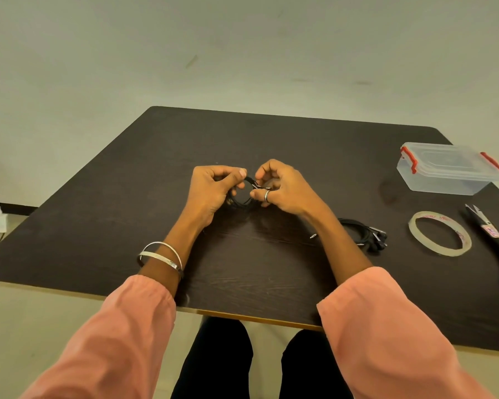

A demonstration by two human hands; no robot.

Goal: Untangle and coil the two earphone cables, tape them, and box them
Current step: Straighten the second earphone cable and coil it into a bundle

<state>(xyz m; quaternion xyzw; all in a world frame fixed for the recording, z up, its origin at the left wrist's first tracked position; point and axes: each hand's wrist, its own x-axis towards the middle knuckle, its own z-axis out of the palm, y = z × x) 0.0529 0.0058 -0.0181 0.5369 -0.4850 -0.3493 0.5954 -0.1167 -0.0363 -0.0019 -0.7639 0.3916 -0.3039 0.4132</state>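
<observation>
On the dark wood-grain table (127,203), viewed left to right: the left hand (213,188), fingers curled narrow, pinches 1 small black earphone-cable coil (241,198) between thumb and fingertips; the right hand (283,190), likewise nearly closed, grips the same coil's right side and what appears to be its loose end. Risk: the thin cable is springy, so any slackening of either pinch would probably let the loops unwind before tape is applied; the tape lies well apart, so reaching for it leaves only 1 hand on the coil. Beside the right forearm lies the second black earphone bundle (363,236), then the ring-shaped clear tape roll (440,250), the black-handled scissors (496,240), and, farther back, the clear plastic box with red clips (447,174), lid closed.
</observation>
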